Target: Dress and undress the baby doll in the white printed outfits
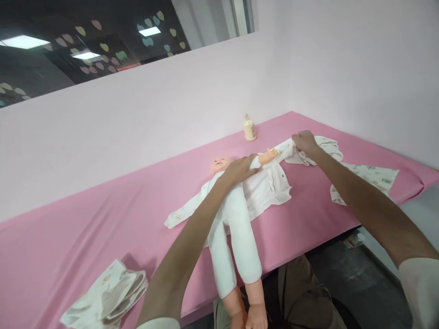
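Note:
A baby doll (240, 228) in a white body suit lies on its back, its feet over the table's front edge. Beneath it a white patterned baby shirt (265, 189) is spread, with one sleeve stretched out to the left. My left hand (241, 169) is on the doll's chest and upper arm, thumb and fingers to either side of the arm. Farther right, my right hand (305, 142) is closed on the end of the shirt's other sleeve (285, 148), pulling it out straight beside the doll's bare hand (268, 156).
A pump bottle (250, 128) stands near the wall on the pink table cover (103, 219). Folded patterned cloth (106, 297) lies at the front left. More baby clothes (327, 148) and a patterned cloth (372, 176) lie at the right.

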A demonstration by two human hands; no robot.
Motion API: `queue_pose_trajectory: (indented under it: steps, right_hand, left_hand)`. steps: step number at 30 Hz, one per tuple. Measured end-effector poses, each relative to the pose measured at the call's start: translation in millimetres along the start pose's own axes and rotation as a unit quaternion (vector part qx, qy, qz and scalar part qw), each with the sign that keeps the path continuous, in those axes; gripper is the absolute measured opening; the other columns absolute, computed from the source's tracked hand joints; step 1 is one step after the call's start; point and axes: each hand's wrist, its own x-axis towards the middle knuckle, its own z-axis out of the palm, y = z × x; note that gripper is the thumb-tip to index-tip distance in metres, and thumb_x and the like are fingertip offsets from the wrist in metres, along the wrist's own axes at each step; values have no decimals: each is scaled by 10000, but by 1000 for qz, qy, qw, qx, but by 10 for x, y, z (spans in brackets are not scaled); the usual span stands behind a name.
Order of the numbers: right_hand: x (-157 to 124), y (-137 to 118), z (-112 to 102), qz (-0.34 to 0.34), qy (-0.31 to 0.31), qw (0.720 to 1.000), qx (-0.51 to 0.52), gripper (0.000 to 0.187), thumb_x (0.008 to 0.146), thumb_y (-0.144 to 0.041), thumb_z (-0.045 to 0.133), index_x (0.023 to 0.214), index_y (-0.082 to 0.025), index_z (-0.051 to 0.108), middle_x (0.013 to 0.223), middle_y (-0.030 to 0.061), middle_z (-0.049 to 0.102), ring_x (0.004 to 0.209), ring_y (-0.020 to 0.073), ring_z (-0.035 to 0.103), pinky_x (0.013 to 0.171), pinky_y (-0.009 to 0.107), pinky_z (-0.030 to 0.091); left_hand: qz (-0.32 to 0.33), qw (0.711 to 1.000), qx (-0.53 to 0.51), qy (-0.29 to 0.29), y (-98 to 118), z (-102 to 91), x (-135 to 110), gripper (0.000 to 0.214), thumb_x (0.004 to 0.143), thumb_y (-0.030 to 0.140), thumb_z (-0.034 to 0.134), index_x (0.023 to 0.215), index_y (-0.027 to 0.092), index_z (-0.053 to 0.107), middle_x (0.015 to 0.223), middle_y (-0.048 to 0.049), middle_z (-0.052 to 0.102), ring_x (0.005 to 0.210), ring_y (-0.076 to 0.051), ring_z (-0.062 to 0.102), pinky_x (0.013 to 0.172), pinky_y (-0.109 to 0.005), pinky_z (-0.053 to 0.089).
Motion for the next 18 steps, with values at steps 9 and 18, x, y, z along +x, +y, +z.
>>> queue_pose_trajectory:
  steps: [9, 18]
  right_hand:
    - [-566, -22, 719, -196, 45, 957, -210, 251, 832, -279, 548, 1031, -134, 596, 1206, 203, 562, 1180, 364, 459, 992, 491, 339]
    - [-803, -62, 1258, -99, -177, 976, -84, 163, 711, -242, 686, 679, -191, 535, 648, 54, 569, 827, 282, 600, 706, 340, 420]
  left_hand:
    - [6, 1000, -29, 11, 22, 76, 56, 499, 914, 351, 447, 1397, 245, 380, 1252, -68, 627, 1083, -257, 605, 880, -354, 460]
    - [28, 996, -90, 5, 108, 158, 149, 403, 862, 335, 496, 1251, 234, 508, 1176, -45, 634, 1025, -220, 603, 869, -334, 475]
